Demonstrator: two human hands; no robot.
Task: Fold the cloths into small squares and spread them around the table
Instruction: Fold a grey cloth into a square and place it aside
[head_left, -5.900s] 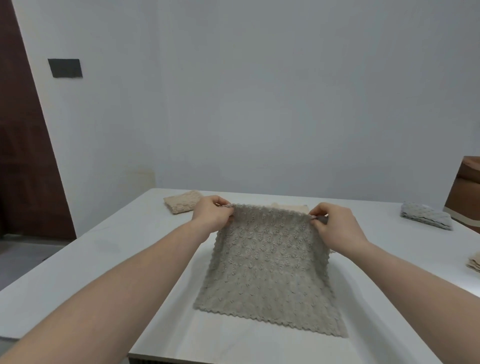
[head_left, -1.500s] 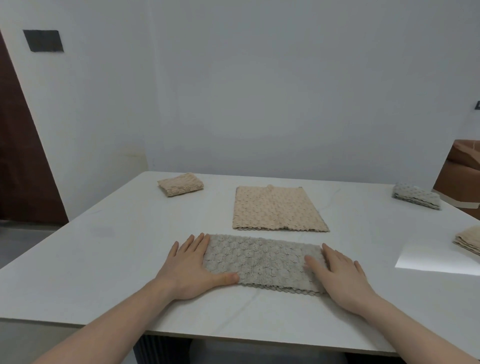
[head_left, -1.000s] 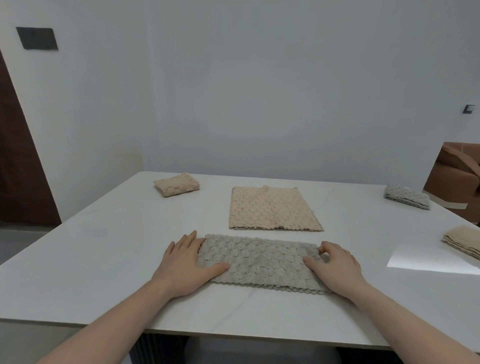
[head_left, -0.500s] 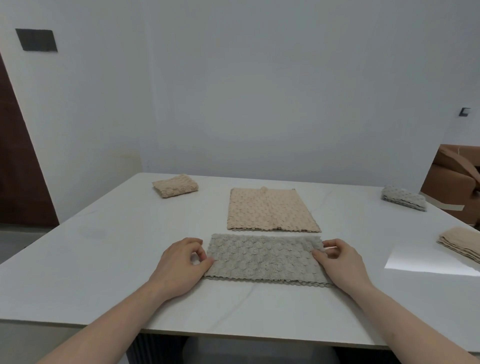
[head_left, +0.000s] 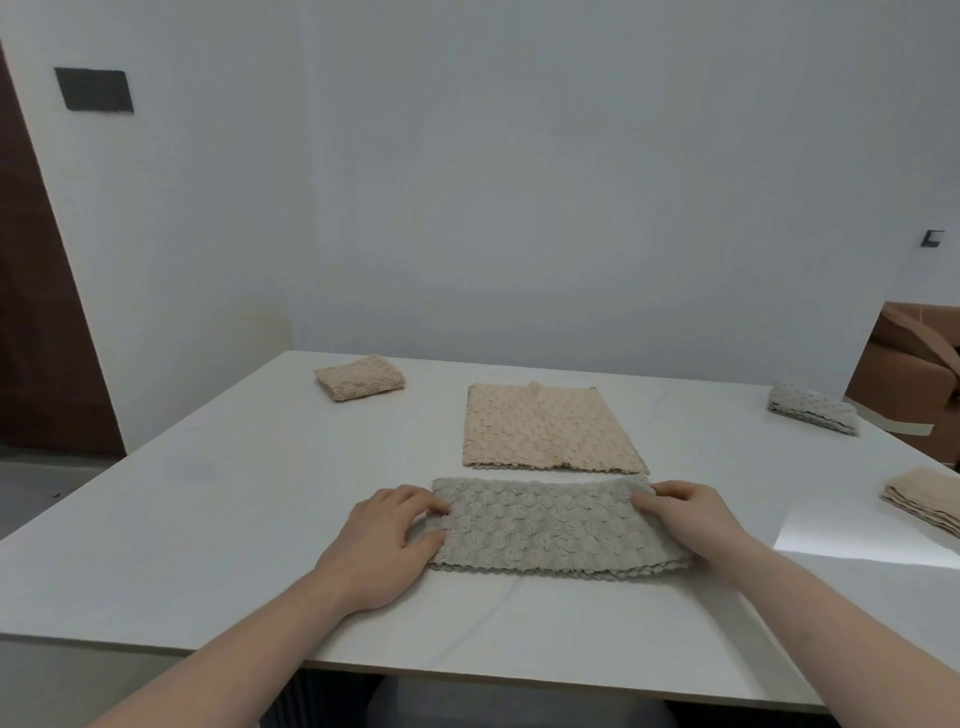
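Observation:
A grey textured cloth (head_left: 550, 527), folded into a long strip, lies near the front of the white table (head_left: 208, 545). My left hand (head_left: 384, 545) pinches its left end, thumb below and fingers on top. At the other end my right hand (head_left: 685, 514) grips the cloth with curled fingers. Just behind the strip a beige cloth (head_left: 545, 431) lies spread flat.
A folded beige square (head_left: 359, 384) sits at the far left of the table. A folded grey square (head_left: 813, 414) is at the far right, and a folded beige one (head_left: 927, 506) at the right edge. A brown sofa (head_left: 914, 364) stands beyond the table.
The grey cloth went from held open to a folded strip. Both hands lay flat on it, then curled and took hold of its two ends.

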